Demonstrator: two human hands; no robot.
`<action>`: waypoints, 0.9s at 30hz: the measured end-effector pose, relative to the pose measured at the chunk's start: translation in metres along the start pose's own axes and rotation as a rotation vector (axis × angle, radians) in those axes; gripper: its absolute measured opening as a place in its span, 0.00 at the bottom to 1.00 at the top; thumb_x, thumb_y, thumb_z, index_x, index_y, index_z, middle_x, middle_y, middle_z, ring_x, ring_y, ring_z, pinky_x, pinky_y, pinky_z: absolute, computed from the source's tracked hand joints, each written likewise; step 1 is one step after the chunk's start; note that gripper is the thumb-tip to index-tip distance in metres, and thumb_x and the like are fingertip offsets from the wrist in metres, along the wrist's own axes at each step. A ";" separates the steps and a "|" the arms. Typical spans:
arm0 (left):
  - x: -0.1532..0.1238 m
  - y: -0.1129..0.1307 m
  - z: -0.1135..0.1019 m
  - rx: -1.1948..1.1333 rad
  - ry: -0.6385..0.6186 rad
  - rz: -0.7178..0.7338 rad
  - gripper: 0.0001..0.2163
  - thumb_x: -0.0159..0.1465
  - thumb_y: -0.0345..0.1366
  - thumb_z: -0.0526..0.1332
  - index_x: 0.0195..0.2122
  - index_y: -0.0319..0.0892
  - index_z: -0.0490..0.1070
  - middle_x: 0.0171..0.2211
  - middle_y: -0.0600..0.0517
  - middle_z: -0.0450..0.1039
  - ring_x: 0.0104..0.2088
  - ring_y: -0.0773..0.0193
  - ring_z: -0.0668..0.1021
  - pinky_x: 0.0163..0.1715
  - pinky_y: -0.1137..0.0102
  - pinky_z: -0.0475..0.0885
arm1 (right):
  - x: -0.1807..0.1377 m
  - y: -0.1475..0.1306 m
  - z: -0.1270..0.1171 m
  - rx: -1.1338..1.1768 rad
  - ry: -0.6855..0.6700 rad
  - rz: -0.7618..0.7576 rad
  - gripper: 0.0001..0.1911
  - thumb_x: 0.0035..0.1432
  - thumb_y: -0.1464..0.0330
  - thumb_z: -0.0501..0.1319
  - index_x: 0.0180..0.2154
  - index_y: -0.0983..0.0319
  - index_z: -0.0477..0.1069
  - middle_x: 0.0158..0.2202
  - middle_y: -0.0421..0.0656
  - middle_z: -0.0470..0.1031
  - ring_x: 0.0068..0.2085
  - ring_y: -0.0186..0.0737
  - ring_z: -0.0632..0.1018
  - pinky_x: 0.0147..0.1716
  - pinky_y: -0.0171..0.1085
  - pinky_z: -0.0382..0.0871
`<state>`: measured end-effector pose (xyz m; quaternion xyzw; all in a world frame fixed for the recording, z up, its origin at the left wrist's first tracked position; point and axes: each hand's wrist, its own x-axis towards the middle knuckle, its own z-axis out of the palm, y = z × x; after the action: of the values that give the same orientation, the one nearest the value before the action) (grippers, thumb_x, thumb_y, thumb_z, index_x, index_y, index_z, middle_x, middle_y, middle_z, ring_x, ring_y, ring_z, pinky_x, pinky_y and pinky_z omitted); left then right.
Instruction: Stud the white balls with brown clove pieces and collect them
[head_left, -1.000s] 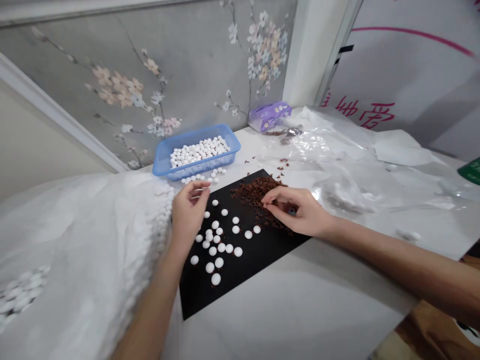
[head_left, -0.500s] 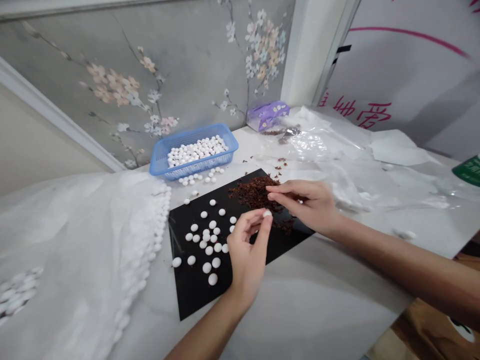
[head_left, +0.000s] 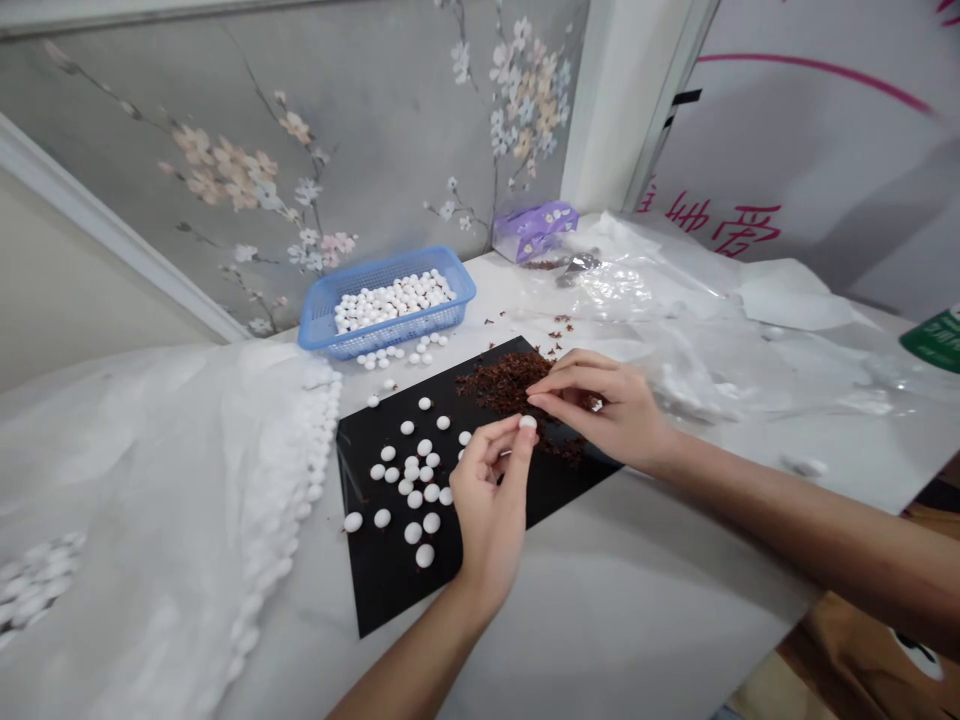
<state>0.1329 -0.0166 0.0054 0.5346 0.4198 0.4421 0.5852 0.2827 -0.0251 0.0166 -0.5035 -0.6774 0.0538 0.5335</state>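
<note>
My left hand (head_left: 491, 500) pinches a small white ball (head_left: 528, 422) between thumb and fingertips, above the black sheet (head_left: 390, 590). Just beyond it, my right hand (head_left: 604, 405) has its thumb and index finger pressed together near the ball; whatever lies between those tips is too small to make out. Beneath the right fingers is a heap of small reddish-brown pieces (head_left: 499, 382), star-shaped where they lie singly. Several loose white balls (head_left: 412, 533) are spread over the left part of the sheet, some with a dark bit at the underside.
A blue plastic basket (head_left: 315, 322) full of white balls stands against the floral wall panel, with more balls before it. White sheeting edged with pompoms (head_left: 150, 480) covers the left. Clear plastic bags (head_left: 720, 330) and a purple packet (head_left: 534, 230) lie at the back right.
My right hand has moved slightly left and down, its pinched fingertips now closer to the ball. The left hand keeps its hold on the ball, shifted a little left and up.
</note>
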 end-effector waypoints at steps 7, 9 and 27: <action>0.000 -0.001 0.000 0.003 0.006 0.008 0.09 0.58 0.39 0.62 0.38 0.43 0.75 0.37 0.51 0.77 0.37 0.66 0.78 0.39 0.73 0.72 | -0.003 0.002 0.005 0.061 -0.104 0.083 0.03 0.57 0.70 0.59 0.31 0.62 0.70 0.30 0.42 0.69 0.25 0.29 0.69 0.19 0.30 0.63; 0.001 -0.001 0.000 -0.008 0.010 0.005 0.09 0.58 0.39 0.63 0.38 0.43 0.75 0.37 0.51 0.77 0.37 0.66 0.78 0.39 0.73 0.72 | -0.003 0.002 0.005 0.060 -0.111 0.096 0.03 0.58 0.70 0.58 0.31 0.62 0.70 0.30 0.42 0.69 0.27 0.30 0.70 0.21 0.30 0.64; 0.003 -0.001 -0.001 -0.027 0.048 0.014 0.10 0.57 0.40 0.63 0.37 0.41 0.76 0.32 0.50 0.77 0.36 0.64 0.78 0.37 0.72 0.72 | -0.011 0.003 0.011 0.140 -0.133 0.011 0.09 0.53 0.71 0.61 0.38 0.62 0.66 0.30 0.40 0.67 0.20 0.25 0.65 0.18 0.29 0.62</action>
<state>0.1327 -0.0130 0.0046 0.5190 0.4238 0.4645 0.5791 0.2755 -0.0263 0.0026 -0.4643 -0.7031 0.1373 0.5208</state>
